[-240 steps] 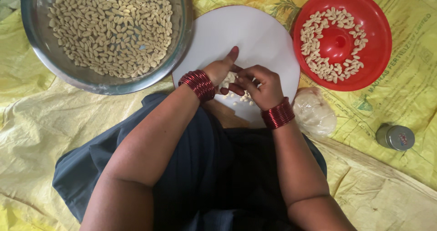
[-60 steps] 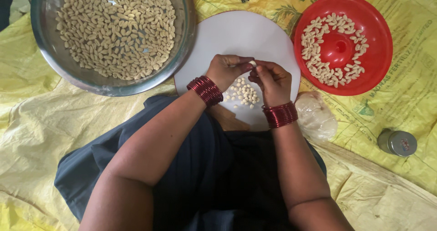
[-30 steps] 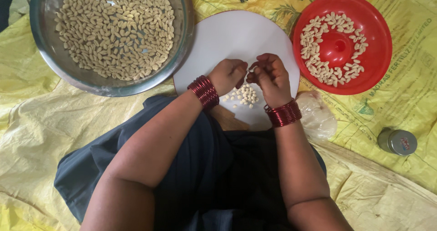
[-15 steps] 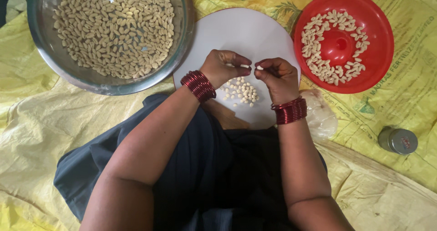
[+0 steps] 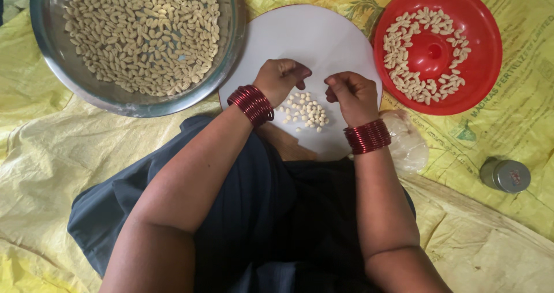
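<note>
My left hand (image 5: 281,77) and my right hand (image 5: 350,94) hover over a round white board (image 5: 311,36), a small gap between them. The fingers of both are curled in, and I cannot see anything in either one. Both wrists wear stacks of red bangles. A small heap of pale peeled kernels (image 5: 306,112) lies on the board just below and between the hands. To the left stands a large steel bowl (image 5: 49,56) full of tan nuts. A red dish (image 5: 482,56) on the right holds a ring of pale kernels.
A crumpled clear plastic bag (image 5: 408,147) lies beside my right wrist. A small round metal tin (image 5: 506,174) sits at the right. Yellow sacking (image 5: 52,148) covers the floor. My dark skirt (image 5: 271,212) fills the lower middle.
Half a second ago my fingertips met, pinching something small between them; now the hands have drawn apart. The heap of kernels on the board is now uncovered.
</note>
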